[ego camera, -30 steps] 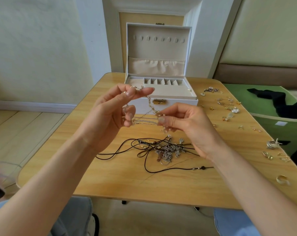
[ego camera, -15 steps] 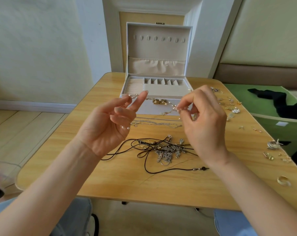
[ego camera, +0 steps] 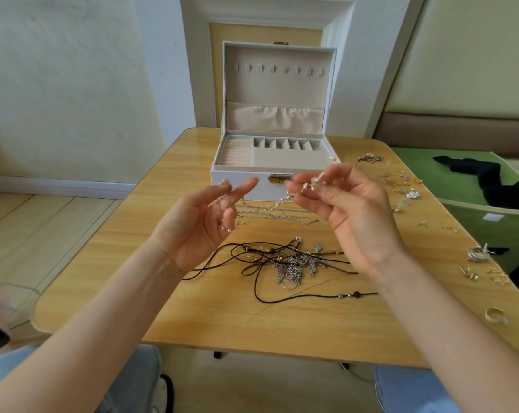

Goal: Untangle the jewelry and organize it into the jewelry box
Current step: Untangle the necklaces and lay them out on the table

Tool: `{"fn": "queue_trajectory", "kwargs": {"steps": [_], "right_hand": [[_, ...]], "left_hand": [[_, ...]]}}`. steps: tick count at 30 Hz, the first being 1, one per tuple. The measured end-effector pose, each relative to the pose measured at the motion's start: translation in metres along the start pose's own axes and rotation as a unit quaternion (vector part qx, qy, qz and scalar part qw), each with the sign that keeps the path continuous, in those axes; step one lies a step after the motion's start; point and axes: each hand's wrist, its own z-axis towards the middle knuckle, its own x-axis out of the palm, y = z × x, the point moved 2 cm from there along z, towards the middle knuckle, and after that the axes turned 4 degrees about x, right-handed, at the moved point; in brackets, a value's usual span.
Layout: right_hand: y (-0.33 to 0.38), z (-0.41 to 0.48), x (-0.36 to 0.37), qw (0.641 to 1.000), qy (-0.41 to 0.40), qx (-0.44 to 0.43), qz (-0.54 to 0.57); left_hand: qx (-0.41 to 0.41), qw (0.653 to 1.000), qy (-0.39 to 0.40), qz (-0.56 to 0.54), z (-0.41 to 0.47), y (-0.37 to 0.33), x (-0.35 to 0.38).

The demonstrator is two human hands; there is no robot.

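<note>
A thin gold chain with small pearls [ego camera: 277, 203] hangs stretched between my two raised hands above the wooden table [ego camera: 192, 305]. My left hand [ego camera: 201, 225] holds one end in its curled lower fingers, with the index finger and thumb extended. My right hand [ego camera: 344, 204] pinches the other end between thumb and fingertips. The white jewelry box [ego camera: 243, 180] stands open behind the hands, its lid upright and its beige compartments showing. Below my hands lies a tangle of black cords and silver chains [ego camera: 291, 263]. Two silver chains [ego camera: 270, 214] lie straight in front of the box.
Several loose earrings, charms and rings [ego camera: 407, 193] are scattered along the table's right side, with a gold ring [ego camera: 495, 315] near the front right corner. A green bin [ego camera: 490, 216] with black cloth stands to the right. My knees are under the near edge.
My hands have moved apart and the pearl chain is drawn out between them. My right hand has turned palm up and shifted right; the left hand has lowered slightly.
</note>
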Motion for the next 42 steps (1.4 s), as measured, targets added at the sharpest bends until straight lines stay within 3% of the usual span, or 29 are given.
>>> {"fn": "queue_trajectory", "kwargs": {"steps": [3, 5, 6, 8, 10, 12, 16, 20, 22, 26, 29, 34, 37, 39, 42], "right_hand": [[0.002, 0.003, -0.004, 0.980, 0.029, 0.087, 0.176], [0.007, 0.006, -0.012, 0.972, 0.016, 0.101, 0.211], [0.011, 0.008, -0.017, 0.980, 0.009, 0.095, 0.174], [0.014, 0.012, -0.029, 0.997, -0.025, 0.075, -0.018], [0.012, 0.014, -0.040, 0.965, -0.091, 0.048, -0.243], [0.010, 0.015, -0.047, 0.913, -0.147, 0.007, -0.380], [0.000, 0.019, -0.059, 0.842, -0.169, 0.005, -0.513], [-0.011, 0.022, -0.070, 0.781, -0.136, 0.063, -0.606], [-0.011, 0.021, -0.071, 0.761, -0.120, 0.067, -0.634], [-0.010, 0.018, -0.073, 0.744, -0.096, 0.063, -0.658], [-0.009, 0.017, -0.075, 0.741, -0.094, 0.057, -0.663], [0.007, 0.011, -0.063, 0.766, -0.083, -0.011, -0.637], [0.003, 0.001, -0.040, 0.795, 0.027, 0.007, -0.605], [-0.008, -0.004, -0.029, 0.797, 0.077, 0.026, -0.599], [-0.024, -0.008, -0.022, 0.775, 0.104, 0.020, -0.623]], "left_hand": [[0.033, 0.996, -0.053, 0.071, 0.001, 0.002, 0.002], [0.066, 0.984, -0.103, 0.127, 0.003, 0.000, -0.002], [0.081, 0.977, -0.126, 0.154, 0.004, -0.001, -0.006], [0.107, 0.957, -0.165, 0.211, 0.005, -0.003, -0.012], [0.133, 0.929, -0.197, 0.283, 0.008, -0.003, -0.017], [0.160, 0.890, -0.207, 0.374, 0.011, -0.003, -0.018], [0.187, 0.789, -0.177, 0.558, 0.022, 0.004, -0.022], [0.194, 0.645, -0.152, 0.723, 0.030, 0.009, -0.025], [0.192, 0.603, -0.131, 0.763, 0.032, 0.010, -0.024], [0.196, 0.568, -0.108, 0.792, 0.032, 0.011, -0.025], [0.208, 0.562, -0.099, 0.794, 0.027, 0.008, -0.023], [0.241, 0.519, -0.154, 0.806, -0.001, -0.025, -0.018], [0.140, 0.478, -0.163, 0.852, -0.015, -0.038, -0.029], [0.064, 0.453, -0.148, 0.877, -0.022, -0.038, -0.037], [0.022, 0.474, -0.117, 0.872, -0.029, -0.035, -0.042]]}}
